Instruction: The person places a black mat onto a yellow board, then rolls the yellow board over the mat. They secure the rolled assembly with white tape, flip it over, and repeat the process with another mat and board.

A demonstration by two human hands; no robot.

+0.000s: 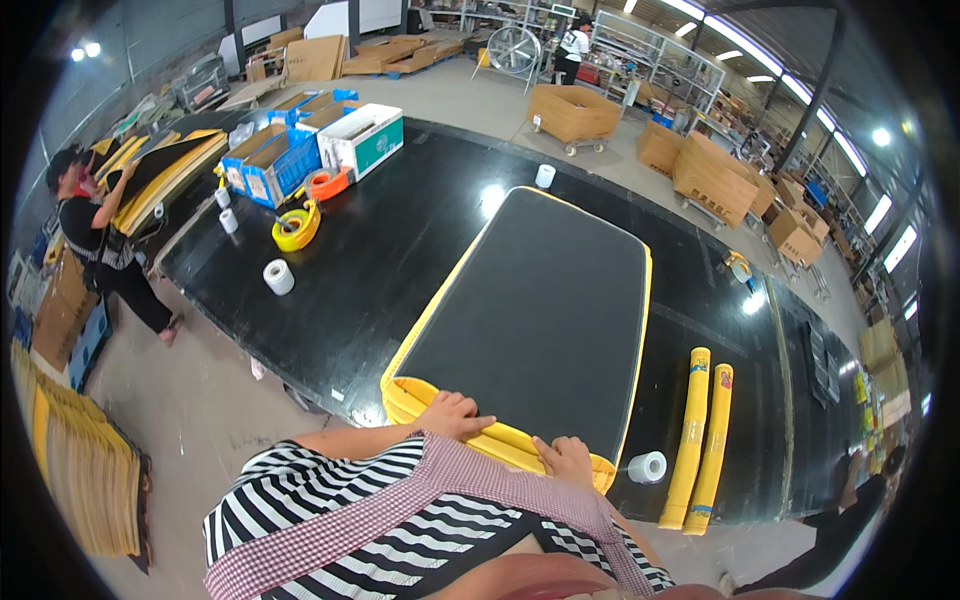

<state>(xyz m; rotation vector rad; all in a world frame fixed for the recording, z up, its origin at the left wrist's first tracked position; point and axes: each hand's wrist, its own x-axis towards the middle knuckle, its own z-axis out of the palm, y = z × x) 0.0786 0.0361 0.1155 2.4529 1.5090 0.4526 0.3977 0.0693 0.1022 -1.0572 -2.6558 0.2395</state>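
Black and flat on an equally black table (390,240), so talking about one big panel (530,310) with yellow trim, stretched out straight ahead of both hands. Long axis pointing away from the body, leaning a bit right toward the far end. Across the near end, roughly square to that axis: a puffy yellow fold (512,446), slanting closer to the body on the right. Left hand (456,416) on the fold, left of middle; right hand (567,461) farther along, nearer to the right corner. Bit of bare yellow in between, so hands not touching. Grip-wise, fingers of both laid over the fold, but honestly can't tell whether pinching or just pressing, with the underside out of view. Just beside the right end, nearest the right hand: a white tape roll (640,470). Past that, two yellow tubes (689,440), also pointing away from the body.
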